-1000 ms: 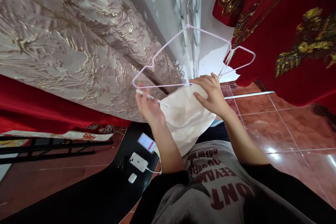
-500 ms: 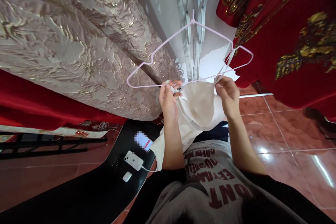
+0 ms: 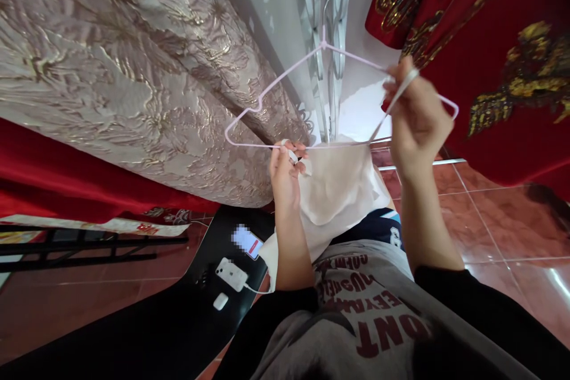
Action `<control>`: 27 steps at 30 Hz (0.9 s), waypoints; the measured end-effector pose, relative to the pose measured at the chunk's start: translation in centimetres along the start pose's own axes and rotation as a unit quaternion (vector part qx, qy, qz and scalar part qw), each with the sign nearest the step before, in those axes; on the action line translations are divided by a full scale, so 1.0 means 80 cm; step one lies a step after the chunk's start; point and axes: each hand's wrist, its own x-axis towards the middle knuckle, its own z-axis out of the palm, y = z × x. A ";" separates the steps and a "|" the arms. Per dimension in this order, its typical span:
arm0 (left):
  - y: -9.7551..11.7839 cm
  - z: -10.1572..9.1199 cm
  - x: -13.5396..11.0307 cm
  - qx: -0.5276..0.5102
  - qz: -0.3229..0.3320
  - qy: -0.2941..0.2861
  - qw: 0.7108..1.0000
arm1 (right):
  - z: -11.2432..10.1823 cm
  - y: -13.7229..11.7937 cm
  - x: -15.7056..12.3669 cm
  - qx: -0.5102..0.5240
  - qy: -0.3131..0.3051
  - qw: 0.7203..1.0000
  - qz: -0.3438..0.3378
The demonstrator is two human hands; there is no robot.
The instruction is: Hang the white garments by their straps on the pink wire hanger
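Note:
A pale pink wire hanger (image 3: 267, 86) hangs in front of me. A cream garment with thin straps (image 3: 333, 187) droops below its bottom bar. My left hand (image 3: 285, 175) is closed on the garment's upper left edge, just under the bar. My right hand (image 3: 416, 116) is raised by the hanger's right shoulder, pinching a thin strap (image 3: 398, 95) pulled up from the garment.
A beige brocade gown (image 3: 124, 71) hangs at the left and red gold-embroidered garments (image 3: 503, 59) at the right. Below lie a black seat (image 3: 178, 320) with two phones (image 3: 231, 273) and a small white case (image 3: 221, 301), a black rack (image 3: 80, 246), and glossy red floor tiles (image 3: 490, 225).
My right hand rose from the garment's top edge to the hanger's right shoulder, drawing the strap up. My left hand moved right from the hanger's left end to the garment's edge.

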 end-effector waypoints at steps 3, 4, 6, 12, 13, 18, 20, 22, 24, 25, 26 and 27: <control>0.003 -0.004 -0.002 0.019 -0.016 -0.033 0.999 | -0.005 0.029 0.022 -0.015 0.086 0.996 -0.020; 0.004 -0.005 -0.003 0.019 -0.012 -0.031 0.999 | -0.009 0.039 0.025 -0.016 0.122 0.992 -0.030; 0.006 -0.007 -0.003 0.011 -0.003 -0.018 1.000 | -0.019 0.056 0.023 -0.014 0.214 0.975 -0.053; 0.007 -0.012 0.002 0.013 -0.019 -0.008 1.000 | -0.035 0.042 -0.014 -0.009 0.265 0.962 -0.067; 0.006 -0.012 0.003 0.008 -0.019 -0.002 1.000 | -0.033 0.032 -0.021 0.000 0.239 0.969 -0.063; 0.006 -0.009 0.004 -0.029 -0.006 0.028 0.999 | -0.024 0.014 -0.035 -0.011 0.076 0.997 0.006; 0.008 -0.009 0.003 -0.024 -0.010 0.023 0.999 | -0.025 0.027 -0.036 -0.009 0.134 0.991 0.025; 0.008 -0.009 0.002 -0.020 -0.018 0.013 1.000 | -0.026 0.038 -0.040 0.005 0.244 0.970 0.016; 0.004 -0.006 0.000 -0.024 -0.024 0.002 0.999 | -0.025 0.037 -0.048 0.007 0.323 0.947 -0.004; 0.000 -0.003 -0.001 -0.025 -0.028 -0.003 0.999 | -0.024 0.030 -0.054 0.000 0.339 0.941 -0.008; -0.003 0.000 -0.002 -0.025 -0.034 -0.007 0.999 | -0.022 0.021 -0.060 -0.009 0.339 0.941 -0.007; -0.007 0.004 -0.003 -0.023 -0.041 -0.008 0.999 | -0.019 0.009 -0.066 -0.016 0.318 0.948 -0.005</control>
